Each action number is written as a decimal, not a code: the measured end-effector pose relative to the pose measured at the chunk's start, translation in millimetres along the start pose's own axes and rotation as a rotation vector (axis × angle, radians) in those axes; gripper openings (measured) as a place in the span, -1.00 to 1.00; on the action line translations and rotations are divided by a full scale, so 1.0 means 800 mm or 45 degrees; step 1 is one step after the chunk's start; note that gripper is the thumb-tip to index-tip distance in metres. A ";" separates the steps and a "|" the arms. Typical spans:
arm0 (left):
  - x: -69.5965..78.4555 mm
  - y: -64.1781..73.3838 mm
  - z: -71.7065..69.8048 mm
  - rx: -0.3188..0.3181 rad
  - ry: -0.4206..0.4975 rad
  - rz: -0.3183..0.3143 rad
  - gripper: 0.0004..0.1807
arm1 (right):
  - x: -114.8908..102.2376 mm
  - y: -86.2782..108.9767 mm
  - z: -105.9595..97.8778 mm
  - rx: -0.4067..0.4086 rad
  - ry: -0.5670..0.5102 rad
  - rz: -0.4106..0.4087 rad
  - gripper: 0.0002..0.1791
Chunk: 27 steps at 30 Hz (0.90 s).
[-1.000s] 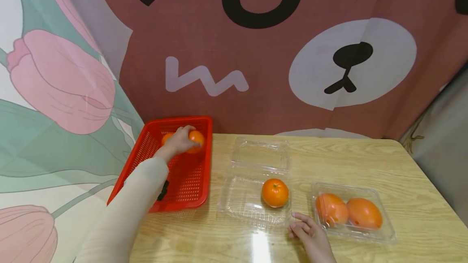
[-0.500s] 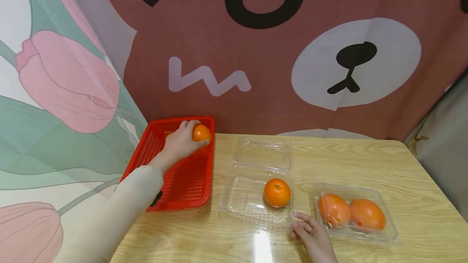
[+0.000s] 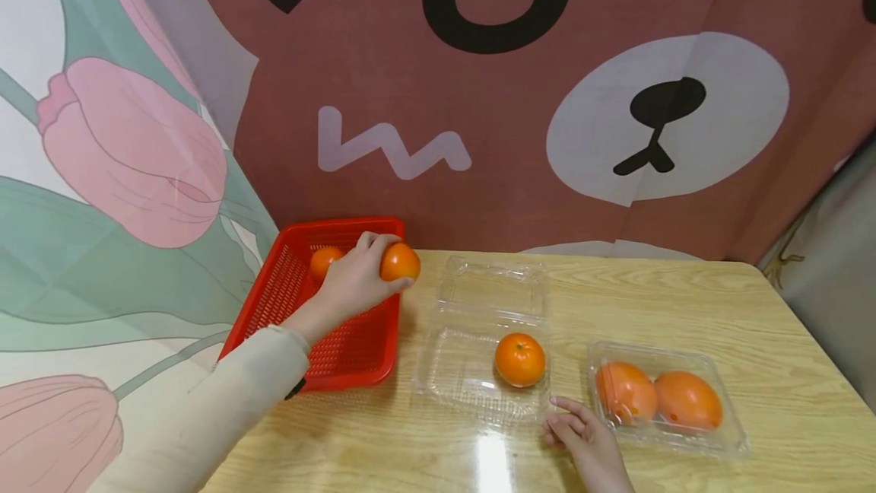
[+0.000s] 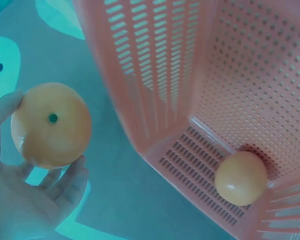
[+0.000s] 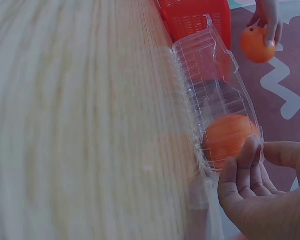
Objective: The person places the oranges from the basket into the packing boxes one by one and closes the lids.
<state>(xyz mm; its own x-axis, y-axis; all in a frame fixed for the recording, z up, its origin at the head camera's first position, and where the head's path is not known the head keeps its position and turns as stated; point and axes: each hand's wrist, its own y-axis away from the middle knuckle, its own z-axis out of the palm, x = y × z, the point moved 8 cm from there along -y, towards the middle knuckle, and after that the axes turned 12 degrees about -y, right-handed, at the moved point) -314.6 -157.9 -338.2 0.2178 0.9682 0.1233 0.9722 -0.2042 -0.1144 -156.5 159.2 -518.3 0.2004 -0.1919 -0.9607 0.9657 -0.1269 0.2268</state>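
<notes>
My left hand (image 3: 359,276) grips an orange (image 3: 400,262) over the right rim of the red basket (image 3: 391,348). In the left wrist view, thumb and fingers curl round that orange (image 4: 51,135), apart from the basket wall. A second orange (image 4: 241,178) lies inside the basket. On the table, an open clear plastic clamshell box (image 3: 445,379) has its lid folded back, away from me. One orange (image 3: 520,360) sits in the right half of its base. My right hand (image 3: 585,440) pinches the box's near right edge, as the right wrist view shows.
A closed clear box (image 3: 735,443) with two oranges inside stands to the right of my right hand on the wooden table (image 3: 787,371). Behind the table hangs a cloth with a printed bear (image 3: 506,204); a flower-print cloth (image 3: 157,280) hangs at the left.
My left hand has lifted the orange from inside the basket and moved it right, over the rim. The orange left in the basket shows more fully. My right hand stays at the box edge.
</notes>
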 end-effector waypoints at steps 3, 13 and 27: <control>0.011 0.002 -0.001 0.008 -0.006 0.028 -0.24 | 0.000 0.000 0.000 -0.002 -0.006 0.001 -0.60; 0.051 0.008 0.005 0.010 -0.020 0.145 -0.23 | 0.000 0.000 0.001 0.000 0.013 0.042 -0.61; 0.095 0.016 0.028 -0.104 0.002 0.268 -0.22 | 0.000 0.001 0.001 -0.011 0.036 0.050 -0.60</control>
<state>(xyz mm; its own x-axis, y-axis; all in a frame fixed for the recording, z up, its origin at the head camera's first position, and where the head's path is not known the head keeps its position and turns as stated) -287.6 -83.8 -352.7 0.4165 0.9028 0.1069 0.9091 -0.4126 -0.0571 -155.7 158.3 -517.7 0.2430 -0.1690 -0.9552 0.9583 -0.1110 0.2634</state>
